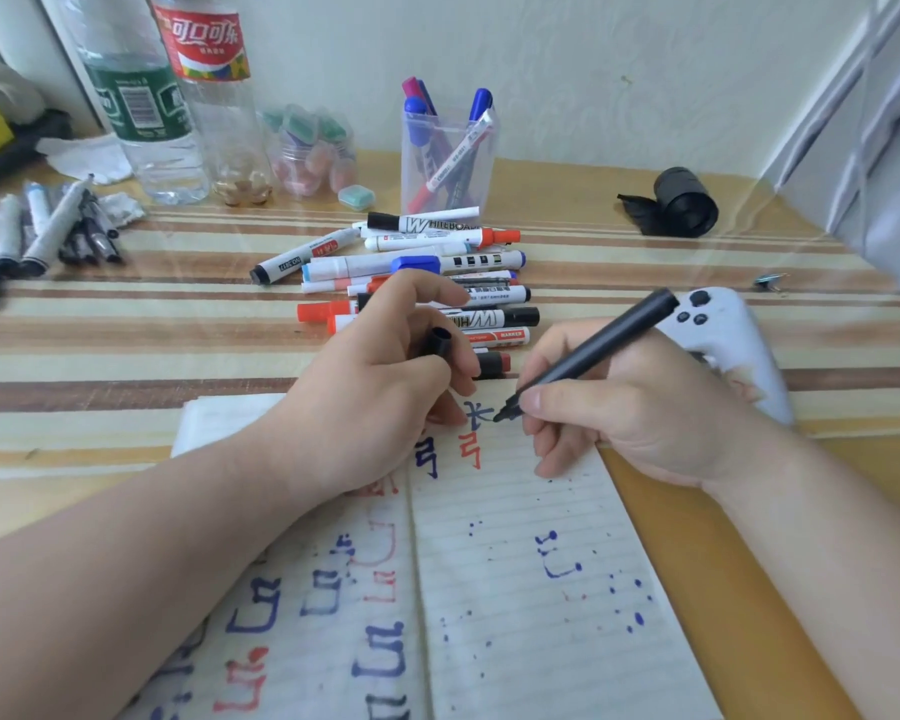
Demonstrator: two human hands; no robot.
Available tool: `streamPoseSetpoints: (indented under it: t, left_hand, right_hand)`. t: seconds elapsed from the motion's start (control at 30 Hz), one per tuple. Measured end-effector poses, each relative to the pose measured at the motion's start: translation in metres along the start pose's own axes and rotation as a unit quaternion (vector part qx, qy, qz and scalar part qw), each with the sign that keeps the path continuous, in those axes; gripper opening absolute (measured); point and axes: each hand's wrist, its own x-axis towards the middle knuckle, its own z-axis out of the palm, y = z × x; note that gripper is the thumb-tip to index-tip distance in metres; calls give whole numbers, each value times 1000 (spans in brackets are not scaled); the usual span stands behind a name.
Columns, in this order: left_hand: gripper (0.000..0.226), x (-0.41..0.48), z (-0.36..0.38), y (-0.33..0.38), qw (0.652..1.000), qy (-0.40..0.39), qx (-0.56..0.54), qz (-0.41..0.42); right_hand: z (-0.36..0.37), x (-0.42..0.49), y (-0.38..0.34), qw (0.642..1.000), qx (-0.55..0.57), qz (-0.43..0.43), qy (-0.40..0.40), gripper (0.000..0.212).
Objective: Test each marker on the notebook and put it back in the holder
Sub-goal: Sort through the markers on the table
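An open lined notebook [515,589] lies in front of me, covered with blue and red test marks. My right hand [640,407] grips a black marker [593,350] with its tip on the page near the top, beside a fresh dark mark. My left hand [365,392] rests on the notebook's upper left and holds the marker's black cap [437,343] between its fingers. A pile of white markers [427,272] with red, blue and black caps lies beyond my hands. Behind it stands a clear holder [448,158] with several markers in it.
Two plastic bottles [178,96] and a jar of small sweets [310,153] stand at the back left. Grey markers [48,231] lie at the far left. A white game controller [723,330] sits by my right hand, a black roll [681,202] behind it.
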Motion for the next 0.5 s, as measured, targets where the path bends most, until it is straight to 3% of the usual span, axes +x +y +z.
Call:
streamPoseSetpoints:
  t: [0.17, 0.5]
  left_hand:
    - [51, 2, 0, -4, 1000, 11, -2, 14]
    - [52, 1, 1, -7, 998, -8, 41, 39]
  right_hand:
    - [-1, 0, 3, 997, -74, -37, 11, 8]
    - [0, 0, 6, 995, -83, -52, 22, 8]
